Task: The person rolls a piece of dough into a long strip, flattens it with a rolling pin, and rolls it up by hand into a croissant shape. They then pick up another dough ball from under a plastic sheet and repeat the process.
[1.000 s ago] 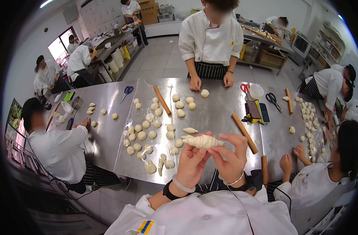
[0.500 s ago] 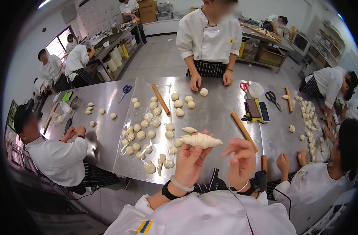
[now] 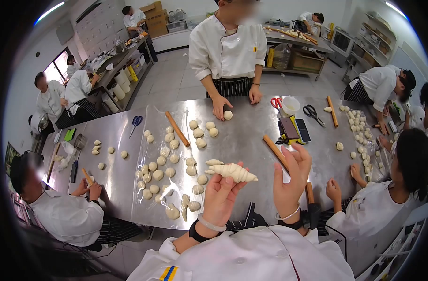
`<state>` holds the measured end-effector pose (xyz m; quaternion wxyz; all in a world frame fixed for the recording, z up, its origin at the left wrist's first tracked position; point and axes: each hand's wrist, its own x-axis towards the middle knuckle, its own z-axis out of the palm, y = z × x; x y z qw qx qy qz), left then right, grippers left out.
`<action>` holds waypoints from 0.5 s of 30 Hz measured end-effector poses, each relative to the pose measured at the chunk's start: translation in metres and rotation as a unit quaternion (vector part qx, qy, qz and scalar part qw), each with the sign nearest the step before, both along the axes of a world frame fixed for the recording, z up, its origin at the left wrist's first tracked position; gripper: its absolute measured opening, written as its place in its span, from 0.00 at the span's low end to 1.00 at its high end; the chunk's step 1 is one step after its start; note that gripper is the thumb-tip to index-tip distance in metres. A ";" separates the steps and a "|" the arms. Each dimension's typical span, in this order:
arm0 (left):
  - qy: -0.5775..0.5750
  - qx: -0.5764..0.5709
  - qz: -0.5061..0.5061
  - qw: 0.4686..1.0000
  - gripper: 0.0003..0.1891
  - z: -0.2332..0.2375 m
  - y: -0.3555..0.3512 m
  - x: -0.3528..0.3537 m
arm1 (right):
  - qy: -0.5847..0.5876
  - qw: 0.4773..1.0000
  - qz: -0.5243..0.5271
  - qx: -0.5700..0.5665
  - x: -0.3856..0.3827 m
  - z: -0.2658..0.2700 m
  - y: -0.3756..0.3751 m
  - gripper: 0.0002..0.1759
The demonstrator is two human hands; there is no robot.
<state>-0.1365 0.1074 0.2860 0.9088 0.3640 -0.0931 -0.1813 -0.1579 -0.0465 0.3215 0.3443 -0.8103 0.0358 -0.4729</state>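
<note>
A pale, spiral-rolled croissant-shaped piece of dough (image 3: 235,173) lies across the fingers of my left hand (image 3: 222,196), raised over the steel table's near side. My thumb presses on its lower side, and its right tip slopes down. To its right my right hand (image 3: 291,180) is lifted with nothing in it, fingers apart and partly curled. A smaller rolled piece (image 3: 214,162) shows just beyond the held dough. Left of my hands, several round dough balls (image 3: 170,173) sit on or under clear plastic film, with longer dough pieces (image 3: 185,206) near the front edge.
Wooden rolling pins (image 3: 177,129) lie on the steel table (image 3: 242,136), one (image 3: 275,151) partly behind my right hand. Red-handled scissors (image 3: 277,104), black scissors (image 3: 313,114), a white bowl (image 3: 291,105) and phones (image 3: 302,130) are at centre right. Co-workers stand opposite and on both sides.
My right hand has drawn away from the dough and risen, its fingers opening out. The held dough now tilts down to the right. The whole view has shifted, and the person opposite touches a dough ball.
</note>
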 end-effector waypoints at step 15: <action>0.047 0.080 -0.093 0.991 0.24 -0.010 0.003 -0.002 | 0.243 0.885 0.391 0.076 0.005 0.006 -0.010 0.26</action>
